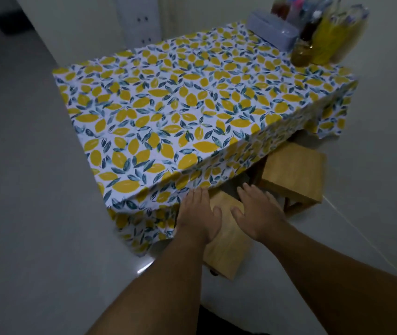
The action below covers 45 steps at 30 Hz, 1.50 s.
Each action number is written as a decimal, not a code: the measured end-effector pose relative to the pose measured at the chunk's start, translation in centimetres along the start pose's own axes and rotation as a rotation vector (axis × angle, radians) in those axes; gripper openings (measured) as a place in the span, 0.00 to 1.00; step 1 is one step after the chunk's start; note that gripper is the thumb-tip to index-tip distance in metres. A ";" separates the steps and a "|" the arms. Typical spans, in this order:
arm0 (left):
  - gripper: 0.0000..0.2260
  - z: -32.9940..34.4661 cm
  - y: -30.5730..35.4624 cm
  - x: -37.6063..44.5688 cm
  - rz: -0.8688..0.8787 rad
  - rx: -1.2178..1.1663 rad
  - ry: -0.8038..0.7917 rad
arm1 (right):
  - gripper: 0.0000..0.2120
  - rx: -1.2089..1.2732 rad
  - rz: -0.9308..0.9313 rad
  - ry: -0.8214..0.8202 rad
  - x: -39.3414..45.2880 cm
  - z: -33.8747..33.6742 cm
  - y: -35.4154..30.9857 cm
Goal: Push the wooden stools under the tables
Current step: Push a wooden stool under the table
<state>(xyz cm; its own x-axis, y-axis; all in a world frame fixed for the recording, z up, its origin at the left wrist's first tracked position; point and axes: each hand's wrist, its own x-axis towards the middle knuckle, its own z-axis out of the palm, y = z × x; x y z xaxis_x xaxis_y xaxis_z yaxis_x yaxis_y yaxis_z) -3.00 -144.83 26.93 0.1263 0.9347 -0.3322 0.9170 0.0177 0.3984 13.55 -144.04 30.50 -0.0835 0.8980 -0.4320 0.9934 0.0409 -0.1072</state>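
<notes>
Both hands, left (198,215) and right (256,210), press flat, fingers spread, on the stool (228,240); table (168,105) beyond.

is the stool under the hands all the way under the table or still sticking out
Still sticking out. The near stool has its seat mostly in front of the tablecloth edge, with the left hand and right hand flat on it.

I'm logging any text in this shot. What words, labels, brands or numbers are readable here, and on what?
None can be read.
Bottles at the table's far corner: labels too blurred to read.
Grey box beside them: no lettering visible.
Tablecloth: lemon and leaf pattern only, no words.
Stools: plain wood, no markings.
</notes>
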 end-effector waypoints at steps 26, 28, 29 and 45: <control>0.33 33.9 -2.4 6.8 -0.447 0.029 0.181 | 0.36 -0.042 -0.494 0.022 16.2 30.6 14.5; 0.34 36.7 -2.6 7.3 -0.457 0.049 0.251 | 0.36 0.019 -0.485 0.147 16.6 33.5 14.9; 0.35 37.5 -2.4 7.3 -0.465 0.056 0.292 | 0.36 0.036 -0.482 0.192 16.7 34.3 15.1; 0.32 32.0 -5.3 21.9 -0.588 0.055 0.539 | 0.35 0.002 -0.576 0.455 33.0 28.7 11.3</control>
<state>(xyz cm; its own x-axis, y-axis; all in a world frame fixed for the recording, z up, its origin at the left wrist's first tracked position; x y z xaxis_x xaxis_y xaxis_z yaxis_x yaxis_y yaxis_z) 7.05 -135.83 -9.79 -0.5711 0.8208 -0.0107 0.7956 0.5566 0.2391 19.77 -126.57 -10.65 -0.5510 0.8275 0.1078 0.8017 0.5608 -0.2070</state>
